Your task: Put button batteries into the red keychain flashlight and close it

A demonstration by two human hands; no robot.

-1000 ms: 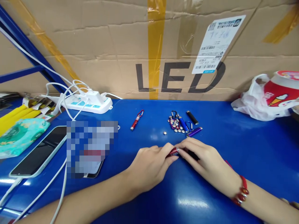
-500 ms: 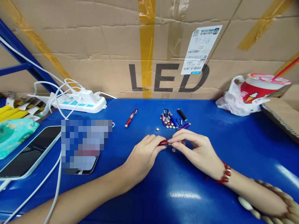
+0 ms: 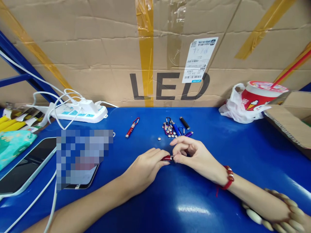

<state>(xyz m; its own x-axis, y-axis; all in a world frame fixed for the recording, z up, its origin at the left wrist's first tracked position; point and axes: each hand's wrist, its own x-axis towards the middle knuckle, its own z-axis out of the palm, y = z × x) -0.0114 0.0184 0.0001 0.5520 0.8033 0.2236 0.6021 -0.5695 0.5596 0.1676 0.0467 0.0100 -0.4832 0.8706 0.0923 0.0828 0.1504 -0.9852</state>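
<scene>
**Both hands pinch a small red torch at mid-surface**

Head view: The left hand (image 3: 145, 166) and the right hand (image 3: 194, 158) meet over the middle of the blue surface (image 3: 243, 155), a little toward its near edge. Between them lies a small red torch (image 3: 167, 158), just above the surface. The left fingers are clamped on its red body; the right thumb and forefinger are pinched on its silvery end, the other right fingers curled loosely. A red bracelet (image 3: 228, 178) sits on the right wrist.

Toward the far edge, beyond the right hand, is a cluster of torches (image 3: 176, 127) with carabiner clips, blue, black and purple among them, and button cells (image 3: 170, 133) lie beside it. One lone cell (image 3: 159, 138) lies apart, left of the cluster. Another red torch (image 3: 132, 128) lies alone farther left.

At the far-left corner a white power strip (image 3: 82, 111) rests with cables plugged in. A phone (image 3: 24, 168) lies by the left edge. A big cardboard box (image 3: 97, 58) marked LED stands along the far edge. At the far-right corner a red cup (image 3: 257, 97) sits in a white bag (image 3: 230, 111).
</scene>
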